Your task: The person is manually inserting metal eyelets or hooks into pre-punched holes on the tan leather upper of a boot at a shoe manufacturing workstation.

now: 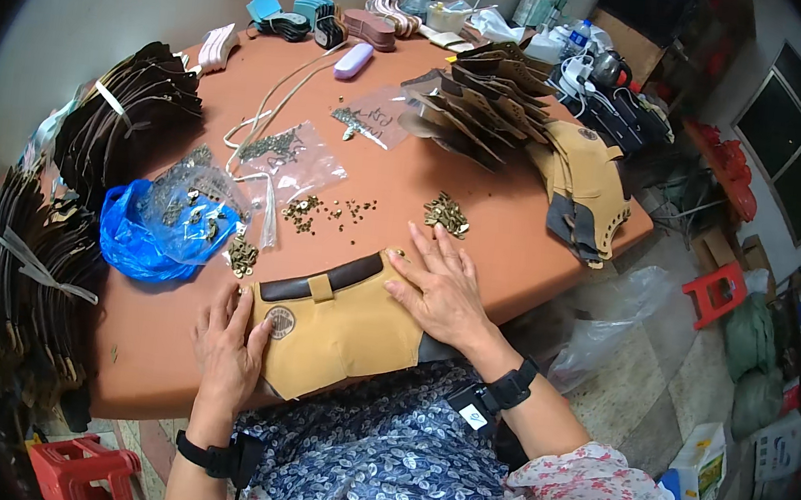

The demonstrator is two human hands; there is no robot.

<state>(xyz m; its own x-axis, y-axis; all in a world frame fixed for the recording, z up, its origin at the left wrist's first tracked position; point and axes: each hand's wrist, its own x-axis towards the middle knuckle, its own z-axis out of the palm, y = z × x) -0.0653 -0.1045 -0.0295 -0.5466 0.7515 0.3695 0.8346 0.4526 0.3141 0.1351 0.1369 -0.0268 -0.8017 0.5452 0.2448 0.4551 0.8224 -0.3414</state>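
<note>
Tan leather piece at the six o'clock edge of the table, left hand slightly spread at its nine o'clock end, right hand spread at its two o'clock corner, brass-coloured bits just beyond at twelve o'clock.

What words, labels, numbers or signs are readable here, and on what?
I'll copy no wording, only say where it stands.
Rear clear bag: dark handwriting.
Nearer clear bag: dark handwriting, blurred.
Tan leather-look piece: round emblem, too small to read.
White wrist label: mark too small to read.
White carton, far right: print too blurred.
</note>
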